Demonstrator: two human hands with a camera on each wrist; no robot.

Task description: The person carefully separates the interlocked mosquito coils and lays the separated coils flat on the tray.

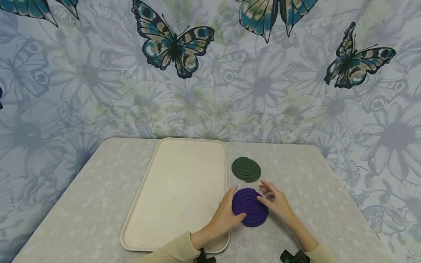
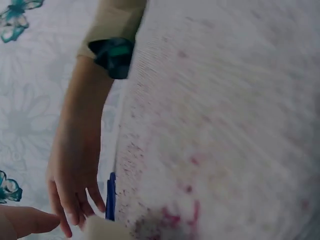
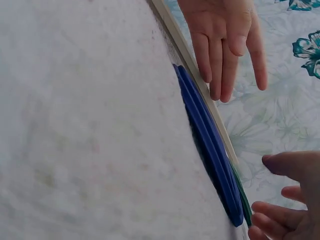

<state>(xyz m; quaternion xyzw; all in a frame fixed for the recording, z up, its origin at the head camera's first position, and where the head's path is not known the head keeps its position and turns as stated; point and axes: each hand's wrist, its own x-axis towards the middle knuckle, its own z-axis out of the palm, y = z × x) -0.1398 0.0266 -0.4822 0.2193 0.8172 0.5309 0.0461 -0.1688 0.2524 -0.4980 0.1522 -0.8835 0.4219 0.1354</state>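
Note:
A purple spiral-ridged round mat lies flat on the table to the right of the tray. My left hand is at its left edge, thumb tip overlapping the mat in the head view. In the right wrist view the left hand has fairly straight fingers and grips nothing. At the upper right edge of the mat is my right hand, its fingers spread and loosely bent, with nothing held. Just beyond the purple mat lies a similar green spiral mat.
A large cream tray lies on the table left of the mats, close beside my left hand. The pale patterned tabletop ends at a wall covering with butterflies and flowers.

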